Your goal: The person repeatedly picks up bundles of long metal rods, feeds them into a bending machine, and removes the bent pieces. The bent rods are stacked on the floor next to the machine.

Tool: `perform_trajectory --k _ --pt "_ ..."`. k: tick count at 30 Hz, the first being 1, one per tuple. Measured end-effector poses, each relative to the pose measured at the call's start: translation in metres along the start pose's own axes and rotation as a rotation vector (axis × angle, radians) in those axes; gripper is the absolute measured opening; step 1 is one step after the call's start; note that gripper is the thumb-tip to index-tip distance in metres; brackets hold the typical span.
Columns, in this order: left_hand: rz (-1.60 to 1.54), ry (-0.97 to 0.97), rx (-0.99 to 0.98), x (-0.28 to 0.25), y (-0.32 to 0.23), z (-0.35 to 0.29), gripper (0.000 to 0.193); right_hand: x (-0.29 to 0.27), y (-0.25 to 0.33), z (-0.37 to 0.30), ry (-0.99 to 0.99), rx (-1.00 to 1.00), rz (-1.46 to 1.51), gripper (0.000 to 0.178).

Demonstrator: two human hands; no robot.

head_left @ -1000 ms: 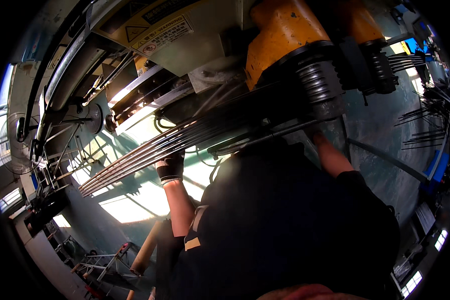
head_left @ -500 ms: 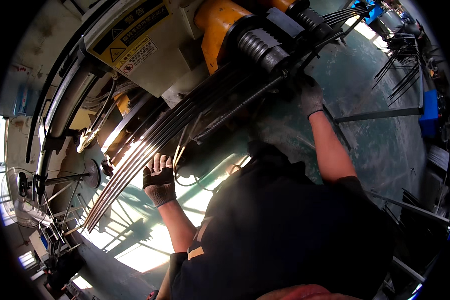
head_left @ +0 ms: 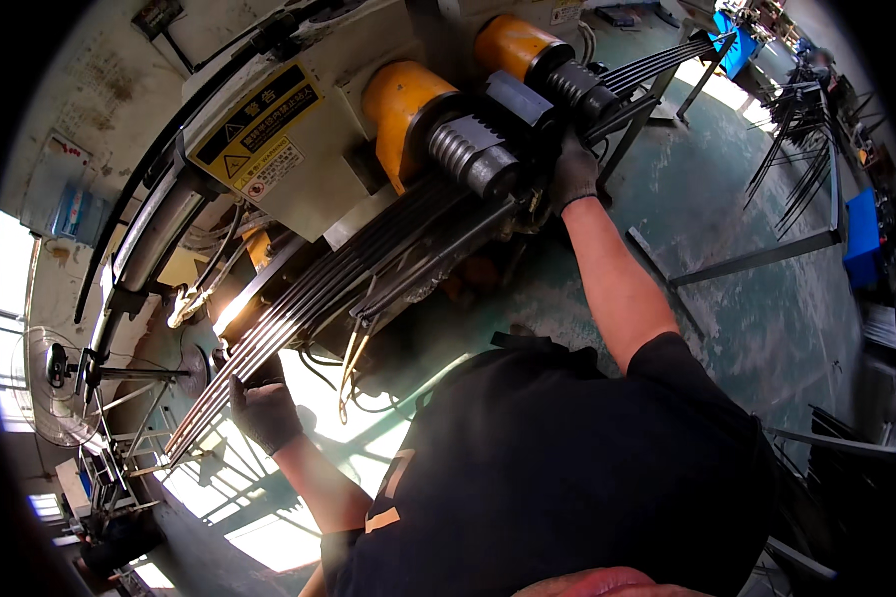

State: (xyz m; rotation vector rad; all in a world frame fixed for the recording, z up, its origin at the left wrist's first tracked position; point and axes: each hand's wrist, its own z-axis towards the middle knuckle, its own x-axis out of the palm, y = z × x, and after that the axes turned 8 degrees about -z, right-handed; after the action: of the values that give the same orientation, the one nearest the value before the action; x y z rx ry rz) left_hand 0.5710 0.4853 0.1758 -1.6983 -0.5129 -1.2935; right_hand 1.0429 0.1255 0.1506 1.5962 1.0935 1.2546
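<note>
Several long, thin metal rods point(head_left: 269, 333) lie side by side, slanting from the lower left up through the machine. At their lower left stretch is my gloved left hand point(head_left: 267, 413), its thumb against the nearest rod and its fingers curled at the rods' edge. My gloved right hand point(head_left: 573, 174) reaches in beside the ridged metal cylinders, below the right-hand cylinder point(head_left: 579, 90). Dark shade and machine parts hide its fingers, so its grip does not show. The other ridged cylinder point(head_left: 473, 154) sits in front of an orange housing point(head_left: 403, 104).
The grey machine body point(head_left: 314, 184) carries a yellow and black warning label point(head_left: 259, 114). Thin hoses point(head_left: 348, 368) hang below the rods. A standing fan point(head_left: 60, 383) is at far left. On the right, a metal rack point(head_left: 757, 257) holds dark rods near a blue box point(head_left: 863, 234).
My left hand has gone from open, palm showing, to curled against the rods farther left. My right hand has moved left, closer in to the cylinders. The view has shifted too.
</note>
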Motion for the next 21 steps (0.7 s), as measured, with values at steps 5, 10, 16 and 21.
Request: perform_trajectory --k 5,10,16,21 --pt "0.508 0.14 0.205 0.07 -0.019 0.006 0.049 0.0 0.0 0.022 0.0 -0.043 -0.062 0.04" --pt "0.822 0.021 0.521 0.177 -0.022 0.024 0.042 -0.018 -0.023 0.062 0.115 -0.238 -0.504 0.033" --pt "1.696 0.386 1.176 0.253 0.02 0.046 0.029 -0.027 -0.036 0.097 0.218 -0.495 -0.896 0.035" --pt "1.477 0.579 0.931 0.327 0.07 0.032 0.024 -0.018 -0.017 0.077 0.199 -0.991 -1.135 0.051"
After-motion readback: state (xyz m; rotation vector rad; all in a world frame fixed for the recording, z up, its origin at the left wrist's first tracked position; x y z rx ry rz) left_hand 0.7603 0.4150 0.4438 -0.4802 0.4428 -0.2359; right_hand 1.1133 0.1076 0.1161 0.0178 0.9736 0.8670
